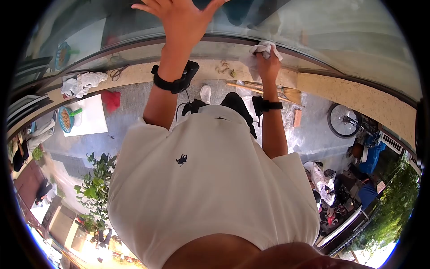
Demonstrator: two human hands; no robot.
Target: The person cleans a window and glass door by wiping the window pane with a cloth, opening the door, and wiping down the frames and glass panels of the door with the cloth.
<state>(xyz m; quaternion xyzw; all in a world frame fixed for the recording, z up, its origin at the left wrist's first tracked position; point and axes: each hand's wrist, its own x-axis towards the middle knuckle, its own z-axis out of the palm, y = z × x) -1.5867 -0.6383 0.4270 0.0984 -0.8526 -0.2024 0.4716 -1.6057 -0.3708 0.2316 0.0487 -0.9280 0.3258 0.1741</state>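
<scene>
White cloth [268, 46] in right hand [268, 65], left hand [182, 19] spread, well apart

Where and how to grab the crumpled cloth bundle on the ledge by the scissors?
Cloth bundle: probably best pinched by the bunched folds near its middle, from above on the wearer's side. It looks soft and offers no handle; the glass stands behind it and the scissors lie close on its right.

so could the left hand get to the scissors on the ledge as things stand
Probably yes: the left hand is spread open at the glass, and the scissors lie uncovered on the ledge, off to its left. Nothing visible seems to block the way.
</scene>
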